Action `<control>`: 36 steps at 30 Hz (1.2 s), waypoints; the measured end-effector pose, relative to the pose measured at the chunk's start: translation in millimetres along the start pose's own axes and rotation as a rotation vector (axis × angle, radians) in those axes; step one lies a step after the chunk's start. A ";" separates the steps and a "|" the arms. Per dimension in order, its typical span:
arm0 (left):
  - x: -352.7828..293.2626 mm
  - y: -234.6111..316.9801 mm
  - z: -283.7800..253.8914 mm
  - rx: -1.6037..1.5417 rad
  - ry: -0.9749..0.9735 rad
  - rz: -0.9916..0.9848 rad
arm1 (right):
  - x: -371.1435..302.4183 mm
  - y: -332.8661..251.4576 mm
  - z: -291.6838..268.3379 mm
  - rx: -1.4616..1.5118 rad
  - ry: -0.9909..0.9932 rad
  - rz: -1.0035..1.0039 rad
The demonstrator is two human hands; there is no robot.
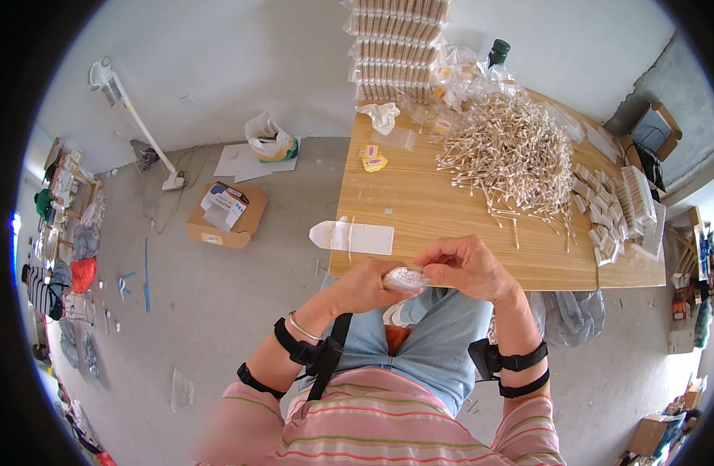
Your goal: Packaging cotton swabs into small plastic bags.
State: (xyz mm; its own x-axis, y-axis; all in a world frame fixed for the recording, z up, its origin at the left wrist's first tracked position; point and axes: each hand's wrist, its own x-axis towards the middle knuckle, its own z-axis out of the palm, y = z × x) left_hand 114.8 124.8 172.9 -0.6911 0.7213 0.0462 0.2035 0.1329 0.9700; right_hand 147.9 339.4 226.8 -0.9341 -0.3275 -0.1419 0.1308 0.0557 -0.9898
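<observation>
With left hand (362, 286), holds a bundle of cotton swabs (406, 280), with fingers closed around its side and with many white tips facing upward. With right hand (472, 268), bent at the fingers, reaches to the right edge of this same bundle; cannot tell whether pinching it or only touching. Holds the bundle above the lap, just beside the near edge of the wooden table (435, 210). Wears black straps (299, 346) on both forearms.

Has on the table, near the left hand, a flat white piece (372, 238) with one pointed end. Has farther back some small yellow cards (372, 161), a crumpled white tissue (383, 116) and, to the right of these, a large heap of loose cotton swabs (520, 151). Has at the far side a tall stack of packed swabs (396, 58), and at the right end many small white packs (598, 213), lying in disorder.

Has on the floor, well apart to the left, a cardboard box (248, 229) and, behind it, a stick vacuum cleaner (135, 124), upright by the wall.
</observation>
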 end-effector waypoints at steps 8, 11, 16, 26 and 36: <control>0.1 0.5 0.8 -0.028 -0.052 -0.092 | -0.9 -4.6 5.2 -0.223 0.012 -0.035; 0.8 2.9 1.6 -0.080 -0.048 -0.069 | -3.5 -8.8 7.6 -0.359 0.076 -0.090; -1.4 -0.4 1.3 -0.149 -0.047 -0.087 | -2.8 -10.7 7.2 -0.354 0.066 -0.074; 1.7 1.7 0.0 -0.127 -0.052 -0.102 | -1.5 -1.1 12.8 -0.339 0.184 -0.213; 4.1 -4.4 3.3 -0.202 -0.047 -0.127 | -5.6 -3.2 3.0 -0.262 0.145 -0.156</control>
State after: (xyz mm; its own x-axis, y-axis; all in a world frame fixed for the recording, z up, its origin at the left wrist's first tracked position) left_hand 113.3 129.3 168.1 -0.6682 0.7391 -0.0856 -0.0291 0.0890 0.9956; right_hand 153.7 338.2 230.7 -0.9762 -0.2146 0.0321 -0.0892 0.2623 -0.9609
